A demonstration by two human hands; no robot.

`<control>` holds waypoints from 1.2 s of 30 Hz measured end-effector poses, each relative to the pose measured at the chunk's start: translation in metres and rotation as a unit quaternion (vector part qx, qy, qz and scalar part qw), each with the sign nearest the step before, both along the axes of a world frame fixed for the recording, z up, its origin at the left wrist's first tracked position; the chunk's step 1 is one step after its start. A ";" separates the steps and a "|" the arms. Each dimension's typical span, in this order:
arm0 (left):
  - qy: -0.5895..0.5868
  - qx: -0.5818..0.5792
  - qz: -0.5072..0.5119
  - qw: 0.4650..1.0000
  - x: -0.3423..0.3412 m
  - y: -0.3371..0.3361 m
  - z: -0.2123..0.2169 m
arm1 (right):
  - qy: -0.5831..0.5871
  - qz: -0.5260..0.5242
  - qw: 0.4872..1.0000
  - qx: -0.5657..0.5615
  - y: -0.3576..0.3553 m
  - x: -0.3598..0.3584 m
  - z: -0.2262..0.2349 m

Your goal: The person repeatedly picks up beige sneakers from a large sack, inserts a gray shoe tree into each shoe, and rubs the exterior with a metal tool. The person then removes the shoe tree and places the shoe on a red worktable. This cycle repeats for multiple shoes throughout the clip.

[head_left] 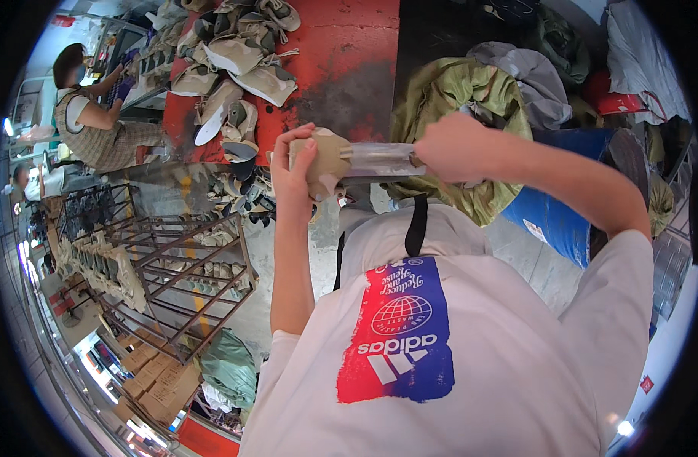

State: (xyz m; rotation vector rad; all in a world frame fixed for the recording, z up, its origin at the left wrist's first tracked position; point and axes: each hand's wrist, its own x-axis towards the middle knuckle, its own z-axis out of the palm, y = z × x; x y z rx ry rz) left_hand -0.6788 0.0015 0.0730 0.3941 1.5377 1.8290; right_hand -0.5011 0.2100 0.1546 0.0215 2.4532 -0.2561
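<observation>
My left hand [292, 161] is closed round a beige shoe upper [330, 161], its fingers over the far side and its thumb on top. From the shoe's right side a shiny grey bar-like piece [381, 159] runs across to my right hand [457, 148]. That right hand is a fist at the bar's right end; a small brownish bit shows by its fingers, and what it grips is hidden. Both hands are in front of my body, over the near edge of a red, worn work table [341, 68].
Beige and grey shoes [242, 68] are piled on the table's left part. A yellow-green sack [459, 84] and a blue drum [551, 213] stand on the right. Metal racks [181, 282] with shoes fill the left. At far left a person [97, 122] works at a shelf.
</observation>
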 end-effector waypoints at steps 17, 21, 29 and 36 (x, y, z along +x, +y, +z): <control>0.615 -0.282 -0.188 0.712 0.125 0.075 -0.007 | 0.236 -0.231 0.884 -0.332 -0.008 0.118 -0.277; 0.644 -0.271 -0.177 0.693 0.132 0.072 -0.027 | 0.209 -0.261 0.889 -0.312 -0.013 0.089 -0.323; 0.641 -0.270 -0.189 0.693 0.129 0.117 -0.030 | 0.210 -0.311 0.905 -0.199 -0.037 0.089 -0.353; 0.652 -0.258 -0.275 0.658 0.133 0.101 -0.029 | 0.135 -0.333 0.910 -0.206 -0.074 0.085 -0.368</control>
